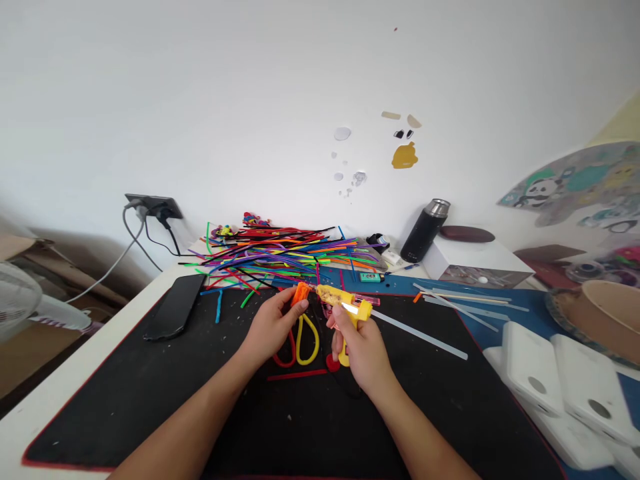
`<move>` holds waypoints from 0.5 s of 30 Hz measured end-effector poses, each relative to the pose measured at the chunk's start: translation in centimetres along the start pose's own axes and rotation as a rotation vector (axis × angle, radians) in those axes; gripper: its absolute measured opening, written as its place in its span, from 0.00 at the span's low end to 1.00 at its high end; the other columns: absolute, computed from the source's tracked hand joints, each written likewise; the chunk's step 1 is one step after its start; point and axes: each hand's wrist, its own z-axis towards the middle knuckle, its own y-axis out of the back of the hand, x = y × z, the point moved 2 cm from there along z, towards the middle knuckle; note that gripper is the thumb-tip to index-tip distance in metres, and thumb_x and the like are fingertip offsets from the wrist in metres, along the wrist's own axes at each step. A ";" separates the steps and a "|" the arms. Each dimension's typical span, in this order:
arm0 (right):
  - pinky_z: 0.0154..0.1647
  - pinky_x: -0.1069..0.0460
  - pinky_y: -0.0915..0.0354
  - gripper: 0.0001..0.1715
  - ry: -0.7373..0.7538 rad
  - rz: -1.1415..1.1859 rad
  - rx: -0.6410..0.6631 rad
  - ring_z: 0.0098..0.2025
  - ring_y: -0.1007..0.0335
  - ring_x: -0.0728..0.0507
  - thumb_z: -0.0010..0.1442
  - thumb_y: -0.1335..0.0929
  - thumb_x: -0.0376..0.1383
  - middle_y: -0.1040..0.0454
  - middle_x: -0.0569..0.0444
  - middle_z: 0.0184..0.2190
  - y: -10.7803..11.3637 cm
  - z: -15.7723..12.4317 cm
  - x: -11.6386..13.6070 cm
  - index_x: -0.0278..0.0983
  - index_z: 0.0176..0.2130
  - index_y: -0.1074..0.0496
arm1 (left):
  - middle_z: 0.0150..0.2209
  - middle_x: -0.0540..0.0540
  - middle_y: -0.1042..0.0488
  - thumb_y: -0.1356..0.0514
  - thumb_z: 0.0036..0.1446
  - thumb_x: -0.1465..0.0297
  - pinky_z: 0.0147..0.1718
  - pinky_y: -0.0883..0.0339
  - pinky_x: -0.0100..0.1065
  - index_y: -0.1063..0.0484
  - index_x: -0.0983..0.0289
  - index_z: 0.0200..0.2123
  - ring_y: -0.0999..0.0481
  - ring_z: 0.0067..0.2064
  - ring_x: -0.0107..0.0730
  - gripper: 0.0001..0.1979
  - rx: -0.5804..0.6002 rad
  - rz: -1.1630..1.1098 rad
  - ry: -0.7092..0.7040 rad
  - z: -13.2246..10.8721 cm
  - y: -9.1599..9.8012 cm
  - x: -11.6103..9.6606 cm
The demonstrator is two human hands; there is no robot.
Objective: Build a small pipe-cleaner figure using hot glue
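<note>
In the head view my left hand (273,323) pinches a small orange pipe cleaner piece (301,293) between thumb and fingers. My right hand (363,347) is wrapped round the handle of a yellow hot glue gun (336,295). A long translucent glue stick (425,335) sticks out of the gun's back end. The nozzle points left, close to the orange piece; whether they touch I cannot tell. Below my hands lie a yellow loop (316,343) and a red loop, partly hidden, plus a red strip (296,375) and a small round red piece (333,363).
Many coloured pipe cleaners (280,253) are heaped along the wall. A black phone (173,307) lies left on the black mat (190,387). Loose glue sticks (465,309), a dark flask (425,230), a white box (475,257) and white devices (533,367) occupy the right side.
</note>
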 end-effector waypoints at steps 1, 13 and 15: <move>0.21 0.54 0.41 0.40 0.000 -0.002 -0.002 0.15 0.37 0.48 0.55 0.33 0.71 0.37 0.61 0.10 0.0 0.0 0.0 0.37 0.29 0.28 | 0.49 0.58 0.17 0.37 0.61 0.53 0.52 0.29 0.42 0.21 0.63 0.53 0.19 0.48 0.49 0.24 0.000 -0.002 0.001 0.0 0.0 0.0; 0.22 0.53 0.38 0.39 0.018 -0.066 0.020 0.16 0.36 0.48 0.59 0.35 0.69 0.35 0.59 0.11 0.0 -0.1 0.0 0.36 0.30 0.28 | 0.49 0.57 0.16 0.37 0.62 0.53 0.53 0.29 0.43 0.20 0.62 0.51 0.19 0.50 0.49 0.22 -0.006 0.015 -0.024 0.0 0.0 -0.1; 0.23 0.53 0.38 0.39 0.019 -0.058 0.005 0.16 0.36 0.48 0.58 0.35 0.70 0.35 0.59 0.11 0.0 -0.1 0.0 0.36 0.31 0.28 | 0.48 0.57 0.16 0.37 0.63 0.54 0.52 0.29 0.42 0.20 0.62 0.51 0.19 0.50 0.49 0.21 0.010 0.013 -0.025 -0.1 0.0 0.0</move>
